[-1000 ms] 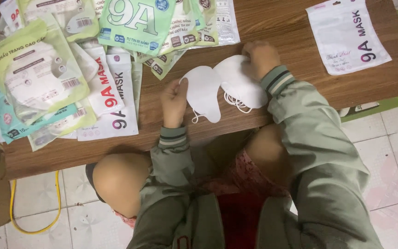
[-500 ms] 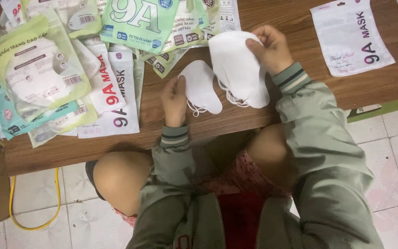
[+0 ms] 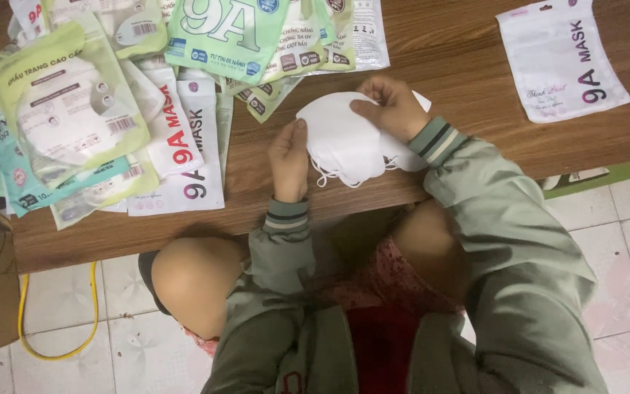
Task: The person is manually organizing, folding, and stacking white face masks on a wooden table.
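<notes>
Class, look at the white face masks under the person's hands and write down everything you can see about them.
The white face masks form a small stack of soft, fabric-like, curved pieces with thin white ear loops trailing out at the lower edge. They lie flat near the front edge of the brown wooden table. The right hand presses down on top of the stack, and the left hand touches its left edge. How many masks are stacked cannot be told. They are out of any packet and look clean.
</notes>
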